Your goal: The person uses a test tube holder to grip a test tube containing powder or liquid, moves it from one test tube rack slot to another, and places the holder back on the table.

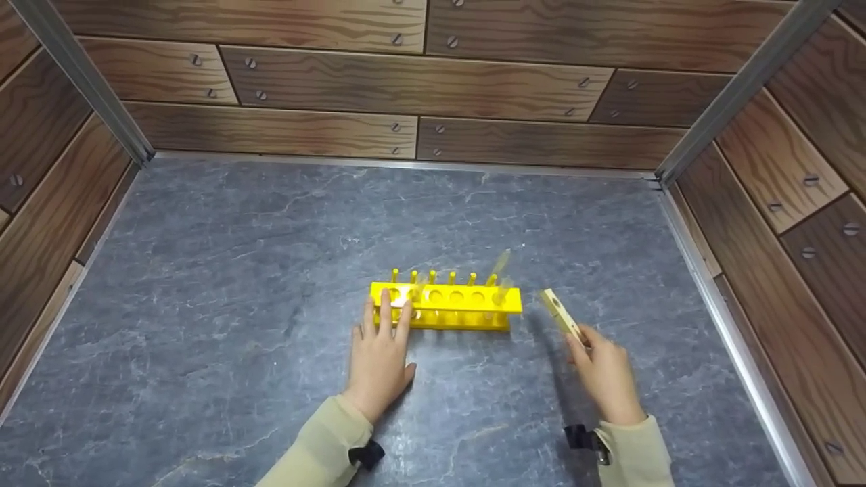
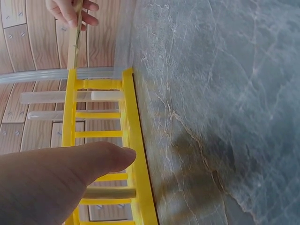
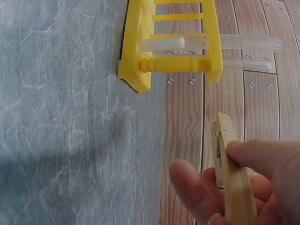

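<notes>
A yellow test tube rack [image 1: 446, 321] stands on the grey marbled surface. My left hand [image 1: 380, 368] rests its straight fingers on the rack's left end, and in the left wrist view the thumb [image 2: 110, 157] lies across the front. With my right hand [image 1: 605, 372] I pinch a wooden test tube clamp [image 1: 560, 314], which points toward the rack's right end but stays apart from it. In the rack's right end hole stands a clear test tube [image 3: 251, 42] with white stuff at its bottom. A second clear tube [image 1: 501, 261] leans at the back right peg. Another tube [image 1: 420, 287] stands further left.
A row of yellow pegs [image 1: 452, 278] rises along the rack's back edge. Wood-patterned walls [image 1: 325, 84] enclose the surface at the back and both sides, with metal strips [image 1: 406, 164] along their feet. Dark straps [image 1: 367, 454] are worn at both wrists.
</notes>
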`<state>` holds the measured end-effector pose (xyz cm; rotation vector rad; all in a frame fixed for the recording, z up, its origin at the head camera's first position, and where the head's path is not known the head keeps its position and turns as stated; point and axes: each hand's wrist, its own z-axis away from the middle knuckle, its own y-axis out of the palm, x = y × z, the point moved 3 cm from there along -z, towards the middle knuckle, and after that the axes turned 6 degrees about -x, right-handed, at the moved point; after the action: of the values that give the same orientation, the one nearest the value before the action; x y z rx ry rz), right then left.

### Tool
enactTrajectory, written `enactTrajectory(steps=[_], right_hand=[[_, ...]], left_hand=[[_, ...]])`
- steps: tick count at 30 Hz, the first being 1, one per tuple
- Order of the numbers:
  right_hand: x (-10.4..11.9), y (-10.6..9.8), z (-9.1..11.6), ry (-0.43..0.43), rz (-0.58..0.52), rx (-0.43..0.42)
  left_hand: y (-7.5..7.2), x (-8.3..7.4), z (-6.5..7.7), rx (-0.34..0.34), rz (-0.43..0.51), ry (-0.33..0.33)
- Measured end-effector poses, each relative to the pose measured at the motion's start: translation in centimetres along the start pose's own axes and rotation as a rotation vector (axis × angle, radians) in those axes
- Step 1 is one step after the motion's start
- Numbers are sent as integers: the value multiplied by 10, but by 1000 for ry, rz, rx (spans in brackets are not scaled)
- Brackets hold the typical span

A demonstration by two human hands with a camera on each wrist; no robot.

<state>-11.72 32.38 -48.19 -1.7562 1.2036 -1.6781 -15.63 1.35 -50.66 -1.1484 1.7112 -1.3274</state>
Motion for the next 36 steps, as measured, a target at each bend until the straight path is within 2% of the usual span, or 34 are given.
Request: enactTrajectory(steps=[9, 21, 31, 36], right_hand=[[-4, 3, -3, 50, 19, 54], [-8, 5, -3, 71, 20, 70], [-18, 7, -2, 69, 73, 102], [-23, 8, -2, 68, 107, 132]], left_hand=[[-1, 0, 0, -45, -31, 10], [0, 1, 1, -25, -36, 10], [1, 1, 1, -14, -21, 6], [1, 0, 1, -38, -35, 8]])
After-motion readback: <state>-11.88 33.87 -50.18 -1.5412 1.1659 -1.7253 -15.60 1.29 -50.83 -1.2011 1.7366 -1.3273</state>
